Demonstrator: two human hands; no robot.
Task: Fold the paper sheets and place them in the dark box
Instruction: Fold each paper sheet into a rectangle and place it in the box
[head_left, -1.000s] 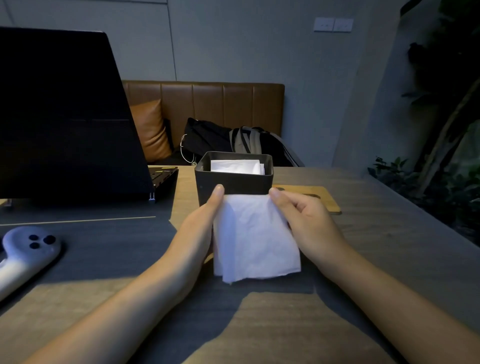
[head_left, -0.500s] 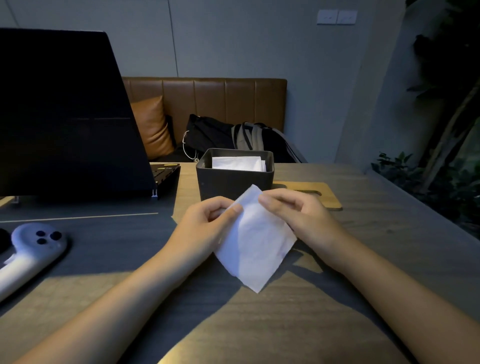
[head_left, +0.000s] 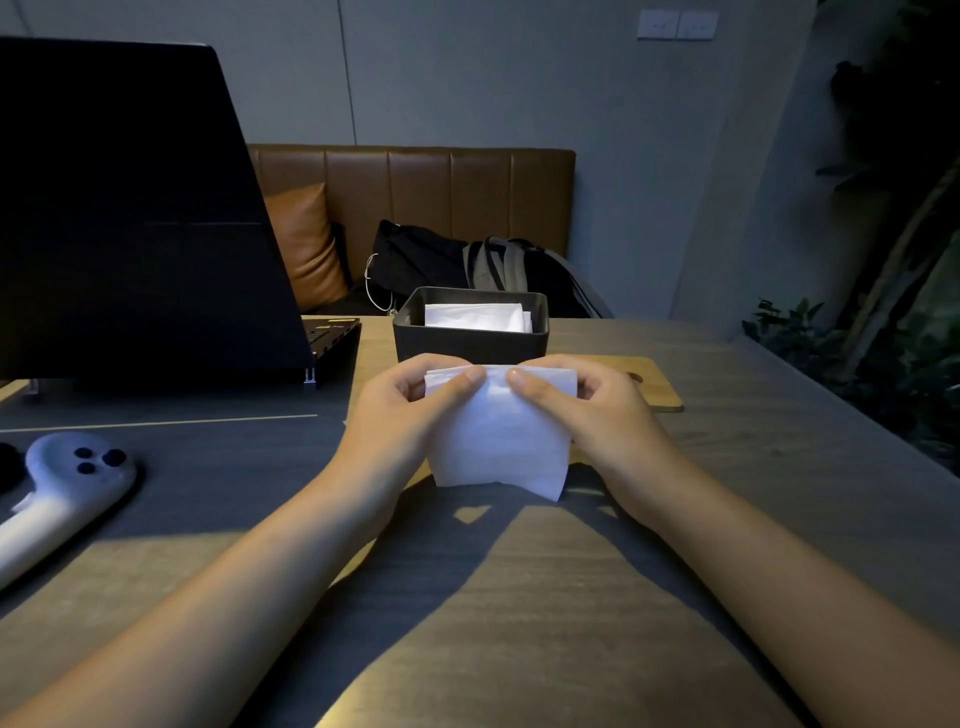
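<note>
A white paper sheet (head_left: 498, 441) hangs folded above the table, just in front of the dark box (head_left: 470, 343). My left hand (head_left: 400, 415) pinches its upper left edge between thumb and curled fingers. My right hand (head_left: 597, 410) pinches the upper right edge the same way. Both thumbs meet near the middle of the top fold. The dark box stands on the table right behind my hands, and white folded paper (head_left: 475, 316) lies inside it.
An open dark laptop (head_left: 130, 218) fills the left side. A white handheld controller (head_left: 57, 493) lies at the near left. A flat wooden board (head_left: 654, 384) sits behind my right hand. Bags (head_left: 431, 260) rest on a brown bench beyond the table.
The sheet hung as a diamond held by its top corner; now it hangs squarer, with the top folded over. Both hands have come closer together along the top edge.
</note>
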